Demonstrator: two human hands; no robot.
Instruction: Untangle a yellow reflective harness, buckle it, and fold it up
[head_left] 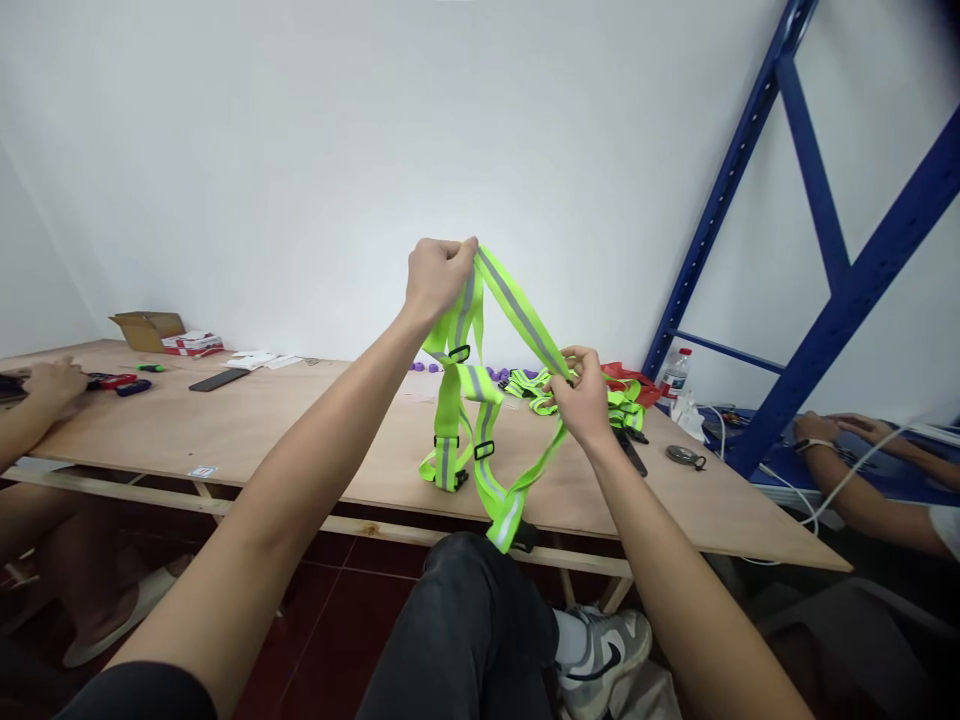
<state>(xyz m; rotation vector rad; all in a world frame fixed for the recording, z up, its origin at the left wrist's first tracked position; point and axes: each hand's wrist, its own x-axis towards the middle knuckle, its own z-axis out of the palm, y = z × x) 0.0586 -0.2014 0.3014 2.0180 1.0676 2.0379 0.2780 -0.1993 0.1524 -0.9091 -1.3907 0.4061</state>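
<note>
A neon-yellow reflective vest of straps (525,315) with grey stripes and black buckles hangs between my hands above the front of the table. My left hand (441,275) is closed on its top, holding the straps high. Lower and to the right, my right hand (581,395) pinches one strap of the same vest. Its lower loops dangle down to the table edge, one end hanging in front of it. Behind my right hand lies a heap of similar yellow straps (626,408), partly hidden by the hand.
On the wooden table (315,430) are a black phone (219,380), a cardboard box (147,330), a round metal object (684,456) and a water bottle (676,374). A blue metal rack (832,310) stands at right. Other people's hands show at both sides.
</note>
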